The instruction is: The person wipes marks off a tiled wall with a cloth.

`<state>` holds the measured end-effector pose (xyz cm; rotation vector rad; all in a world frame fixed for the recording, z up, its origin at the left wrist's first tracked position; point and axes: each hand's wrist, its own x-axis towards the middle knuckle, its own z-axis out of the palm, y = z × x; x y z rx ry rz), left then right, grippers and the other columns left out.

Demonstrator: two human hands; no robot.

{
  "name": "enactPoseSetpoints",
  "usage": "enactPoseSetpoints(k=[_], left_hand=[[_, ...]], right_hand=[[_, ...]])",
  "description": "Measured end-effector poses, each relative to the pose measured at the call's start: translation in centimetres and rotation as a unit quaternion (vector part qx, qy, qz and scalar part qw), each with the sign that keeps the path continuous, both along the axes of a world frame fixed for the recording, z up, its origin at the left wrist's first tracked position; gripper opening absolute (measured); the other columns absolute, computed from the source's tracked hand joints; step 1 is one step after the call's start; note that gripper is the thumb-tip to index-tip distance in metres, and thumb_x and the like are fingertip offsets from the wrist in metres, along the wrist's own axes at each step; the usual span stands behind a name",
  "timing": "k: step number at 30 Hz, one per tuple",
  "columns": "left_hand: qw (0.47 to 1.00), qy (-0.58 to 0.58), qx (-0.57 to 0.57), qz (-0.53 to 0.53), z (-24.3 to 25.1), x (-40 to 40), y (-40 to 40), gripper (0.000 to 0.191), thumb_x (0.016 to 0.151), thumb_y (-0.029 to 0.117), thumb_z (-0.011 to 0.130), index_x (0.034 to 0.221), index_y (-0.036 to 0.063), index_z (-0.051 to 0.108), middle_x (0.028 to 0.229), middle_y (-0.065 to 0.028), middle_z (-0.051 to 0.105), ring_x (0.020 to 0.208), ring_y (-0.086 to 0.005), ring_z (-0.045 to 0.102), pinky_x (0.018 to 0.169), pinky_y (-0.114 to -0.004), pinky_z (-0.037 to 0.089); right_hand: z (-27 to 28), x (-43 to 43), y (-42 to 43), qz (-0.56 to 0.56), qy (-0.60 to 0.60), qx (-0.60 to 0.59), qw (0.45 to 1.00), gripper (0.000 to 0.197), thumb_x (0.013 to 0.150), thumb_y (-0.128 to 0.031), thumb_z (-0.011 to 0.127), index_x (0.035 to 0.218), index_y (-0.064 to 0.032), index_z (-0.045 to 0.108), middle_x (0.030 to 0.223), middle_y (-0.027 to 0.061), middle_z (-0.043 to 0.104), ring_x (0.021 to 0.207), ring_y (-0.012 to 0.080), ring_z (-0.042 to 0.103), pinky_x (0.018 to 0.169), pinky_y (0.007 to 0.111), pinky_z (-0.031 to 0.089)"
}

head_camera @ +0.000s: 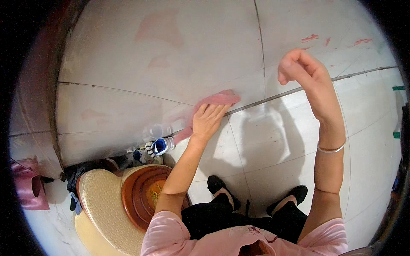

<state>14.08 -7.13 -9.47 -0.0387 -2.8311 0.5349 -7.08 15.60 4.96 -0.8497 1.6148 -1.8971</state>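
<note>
My left hand is pressed nearly flat on a pink cloth, fingers together, against the glossy grey tiled surface just above its lower edge. One end of the cloth trails down towards a small white container with a blue inside. Raised on the other side, my right hand has its fingers curled in towards the thumb, with nothing seen in it. A silvery bangle circles the right forearm. Faint reddish patches and brighter red marks show on the grey surface.
At the lower left stand a cream padded seat and a round brown piece with ringed edges and a floral motif. Beside them lie dark fabric and a shiny pink item. My black shoes are on the pale floor tiles.
</note>
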Motion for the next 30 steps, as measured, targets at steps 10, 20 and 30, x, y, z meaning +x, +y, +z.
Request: enactPoseSetpoints(k=[10,20,30], left_hand=[[0.986,0.166,0.02,0.027,4.4,-1.1,2.3,0.034,0.081,0.013,0.058,0.115,0.0066,0.062,0.12,-0.0113,0.06,0.118,-0.0313,0.049,0.104,-0.048,0.033],[0.978,0.2,-0.015,0.056,5.9,-1.4,3.3,0.031,0.078,0.015,0.059,0.108,0.0073,0.063,0.107,-0.011,0.06,0.104,-0.0305,0.052,0.103,-0.049,0.032],[0.975,0.22,0.016,0.039,6.1,-1.8,3.2,0.03,0.077,0.009,0.061,0.107,0.0049,0.062,0.105,-0.0119,0.06,0.1,-0.0309,0.052,0.101,-0.048,0.032]], right_hand=[[-0.8,-0.6,0.2,-0.018,-0.01,0.004,1.0,0.02,0.095,-0.024,0.061,0.086,-0.0062,0.059,0.074,-0.0017,0.058,0.072,0.0071,0.052,0.07,0.023,0.044],[-0.8,-0.9,1.4,-0.017,0.007,0.027,0.999,0.02,0.094,-0.025,0.061,0.086,-0.0068,0.059,0.074,-0.0016,0.059,0.072,0.0071,0.052,0.071,0.022,0.044],[-1.7,-1.0,0.7,0.002,-0.014,0.025,1.0,0.019,0.095,-0.024,0.06,0.086,-0.0068,0.059,0.073,-0.0017,0.057,0.071,0.0074,0.051,0.07,0.023,0.043]])
